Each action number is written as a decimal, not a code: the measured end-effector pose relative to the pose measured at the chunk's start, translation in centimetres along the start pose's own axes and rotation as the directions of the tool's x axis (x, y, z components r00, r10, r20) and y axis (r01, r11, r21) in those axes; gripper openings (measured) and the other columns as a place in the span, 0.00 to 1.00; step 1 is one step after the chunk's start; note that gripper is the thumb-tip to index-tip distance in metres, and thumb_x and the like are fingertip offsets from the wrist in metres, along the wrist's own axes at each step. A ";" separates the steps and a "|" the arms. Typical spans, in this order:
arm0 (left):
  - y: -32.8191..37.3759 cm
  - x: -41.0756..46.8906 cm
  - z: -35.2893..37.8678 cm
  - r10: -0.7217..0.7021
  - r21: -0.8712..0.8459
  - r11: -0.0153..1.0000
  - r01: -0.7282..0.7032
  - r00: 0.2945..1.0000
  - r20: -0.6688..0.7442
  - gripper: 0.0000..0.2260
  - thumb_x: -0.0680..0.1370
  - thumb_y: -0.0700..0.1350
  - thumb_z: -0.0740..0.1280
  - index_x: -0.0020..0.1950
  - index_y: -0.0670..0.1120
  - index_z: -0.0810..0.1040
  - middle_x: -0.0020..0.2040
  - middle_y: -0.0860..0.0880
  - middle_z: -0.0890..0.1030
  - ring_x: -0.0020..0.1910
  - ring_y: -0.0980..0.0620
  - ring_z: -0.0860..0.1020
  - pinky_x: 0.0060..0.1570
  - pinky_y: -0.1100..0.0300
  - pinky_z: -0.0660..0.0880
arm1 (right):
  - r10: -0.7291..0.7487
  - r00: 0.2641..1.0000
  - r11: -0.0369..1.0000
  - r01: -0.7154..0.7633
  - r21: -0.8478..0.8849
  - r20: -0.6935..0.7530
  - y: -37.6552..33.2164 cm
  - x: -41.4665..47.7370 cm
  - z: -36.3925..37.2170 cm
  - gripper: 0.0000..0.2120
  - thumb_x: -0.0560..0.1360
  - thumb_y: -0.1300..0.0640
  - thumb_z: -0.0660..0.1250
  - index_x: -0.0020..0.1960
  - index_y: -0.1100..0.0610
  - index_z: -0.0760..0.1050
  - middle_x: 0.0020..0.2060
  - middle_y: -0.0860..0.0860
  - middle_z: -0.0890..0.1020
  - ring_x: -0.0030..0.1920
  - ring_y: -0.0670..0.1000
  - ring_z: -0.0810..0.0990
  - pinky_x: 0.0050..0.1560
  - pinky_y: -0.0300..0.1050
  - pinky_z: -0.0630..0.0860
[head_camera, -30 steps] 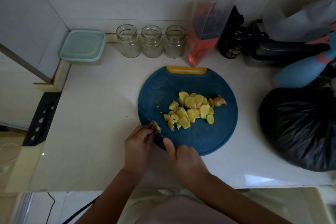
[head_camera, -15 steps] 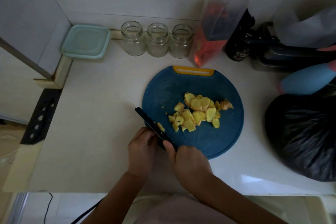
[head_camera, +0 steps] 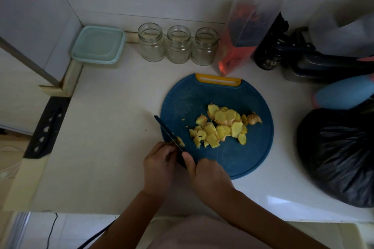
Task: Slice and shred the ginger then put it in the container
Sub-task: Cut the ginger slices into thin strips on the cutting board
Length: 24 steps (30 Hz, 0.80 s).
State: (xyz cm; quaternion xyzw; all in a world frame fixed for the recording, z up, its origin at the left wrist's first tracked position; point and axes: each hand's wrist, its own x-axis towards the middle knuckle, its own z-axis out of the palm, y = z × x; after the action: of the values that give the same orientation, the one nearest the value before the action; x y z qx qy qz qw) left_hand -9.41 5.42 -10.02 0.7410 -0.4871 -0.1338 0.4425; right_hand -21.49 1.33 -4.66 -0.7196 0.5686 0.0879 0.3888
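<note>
We cut ginger on the blue board.
Our right hand is wrapped tight round the knife handle. Our left hand sits curled just left of the blade; we cannot tell if it holds anything. The ginger slices lie above and right of both hands. The green container sits far up to the left.

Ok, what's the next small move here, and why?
Probably wipe the ginger piece clinging to the knife blade onto the cutting board with the left hand, which is beside it; the right hand holds the knife, and the ginger slices look unshredded.
</note>
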 end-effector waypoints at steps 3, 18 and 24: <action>-0.1 0.0 0.1 0.000 0.003 1.000 0.000 1.000 0.000 0.05 0.70 0.34 0.68 0.41 0.40 0.84 0.40 0.49 0.80 0.40 0.60 0.75 0.44 0.79 0.69 | 0.021 0.999 0.999 -0.022 0.042 0.034 -0.7 0.3 -0.8 0.29 0.78 0.34 0.46 0.40 0.57 0.71 0.39 0.55 0.78 0.49 0.58 0.81 0.48 0.50 0.77; 0.0 0.8 0.2 -0.009 -0.132 0.991 0.009 1.000 0.001 0.06 0.69 0.34 0.74 0.45 0.40 0.84 0.43 0.49 0.82 0.46 0.66 0.79 0.50 0.75 0.73 | 0.143 0.986 0.910 -0.163 0.381 0.080 1.3 1.8 -3.4 0.23 0.78 0.34 0.49 0.32 0.48 0.63 0.27 0.49 0.68 0.24 0.45 0.66 0.24 0.36 0.62; -0.1 1.1 0.4 0.032 -0.166 0.986 -0.033 0.999 -0.008 0.06 0.70 0.36 0.73 0.46 0.39 0.84 0.44 0.50 0.81 0.47 0.66 0.79 0.52 0.72 0.74 | 0.066 0.996 0.832 -0.088 0.548 0.060 1.5 0.6 -3.4 0.31 0.77 0.34 0.54 0.24 0.54 0.59 0.17 0.47 0.64 0.18 0.45 0.62 0.20 0.37 0.61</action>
State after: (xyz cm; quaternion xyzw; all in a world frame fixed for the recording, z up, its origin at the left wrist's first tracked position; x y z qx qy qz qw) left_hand -9.07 4.26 -10.03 0.6938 -0.4852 -0.1646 0.5061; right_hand -23.67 -1.42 -3.37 -0.5526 0.5907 -0.0497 0.5859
